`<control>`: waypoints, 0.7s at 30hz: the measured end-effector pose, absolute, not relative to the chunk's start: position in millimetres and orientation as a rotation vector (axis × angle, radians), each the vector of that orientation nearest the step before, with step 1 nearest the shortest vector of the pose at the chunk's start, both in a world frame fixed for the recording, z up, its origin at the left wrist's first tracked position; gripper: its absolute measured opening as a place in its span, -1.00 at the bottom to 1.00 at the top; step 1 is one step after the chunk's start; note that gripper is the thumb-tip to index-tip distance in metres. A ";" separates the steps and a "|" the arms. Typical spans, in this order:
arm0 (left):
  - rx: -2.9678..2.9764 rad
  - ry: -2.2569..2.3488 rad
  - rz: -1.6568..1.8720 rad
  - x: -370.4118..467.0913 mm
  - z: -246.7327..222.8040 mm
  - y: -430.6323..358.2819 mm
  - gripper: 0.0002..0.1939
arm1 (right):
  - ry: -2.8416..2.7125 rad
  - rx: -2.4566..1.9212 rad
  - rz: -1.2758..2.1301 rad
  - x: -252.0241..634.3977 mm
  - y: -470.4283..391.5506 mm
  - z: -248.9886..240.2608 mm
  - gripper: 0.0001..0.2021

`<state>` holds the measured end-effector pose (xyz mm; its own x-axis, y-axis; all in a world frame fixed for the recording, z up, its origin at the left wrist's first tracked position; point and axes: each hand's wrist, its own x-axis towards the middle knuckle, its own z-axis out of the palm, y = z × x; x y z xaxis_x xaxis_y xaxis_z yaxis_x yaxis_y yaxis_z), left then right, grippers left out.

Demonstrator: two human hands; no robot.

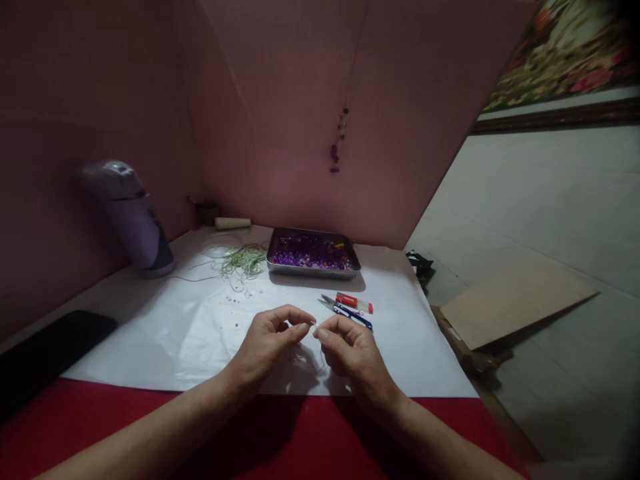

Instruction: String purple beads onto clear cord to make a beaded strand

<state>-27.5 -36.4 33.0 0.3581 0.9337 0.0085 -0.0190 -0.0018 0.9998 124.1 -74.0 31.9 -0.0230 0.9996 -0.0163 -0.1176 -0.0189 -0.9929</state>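
Observation:
My left hand [275, 340] and my right hand [350, 350] meet over the white paper [395, 360], thumb and forefinger pinched on each side. Between the fingertips is something tiny and pale, too small to name; a thin thread seems to hang below the right fingers. Just beyond my right hand lie dark-blue-handled thread snips [345, 313] with blades apart, beside a red lighter [354, 302]. A metal tray [314, 272] of purple beads stands further back. Left of it is a tangle of green and pale thread [246, 260], with several loose beads [237, 325] scattered nearer me.
A purple bottle [135, 220] stands at the left by the pink wall, with a black flat object [55, 353] nearer me. A thread spool [233, 223] lies at the back. A bead strand [338, 140] hangs ahead. Cardboard [520, 297] lies right of the red table [240, 440].

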 end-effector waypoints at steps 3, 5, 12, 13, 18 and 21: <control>1.388 0.920 0.959 -26.9 34.3 -36.6 -0.81 | -1.126 -1.128 1.301 124.1 -73.6 32.6 -0.78; 1.392 0.938 0.963 -26.5 35.2 -37.0 -0.82 | -1.133 -1.138 1.295 124.1 -73.4 32.6 -0.78; 1.388 0.938 0.956 -26.1 34.0 -36.5 -0.83 | -1.177 -1.163 1.296 124.2 -72.9 31.4 -0.72; 1.390 0.936 0.953 -26.0 33.7 -36.2 -0.83 | -1.171 -1.160 1.306 123.9 -73.2 31.4 -0.72; 1.485 0.936 0.968 -25.7 35.1 -35.7 -0.85 | -1.101 -1.100 1.461 122.7 -73.6 31.7 -0.71; 1.539 0.953 0.985 -26.4 35.4 -35.8 -0.86 | -1.043 -1.084 1.539 123.0 -72.8 31.2 -0.71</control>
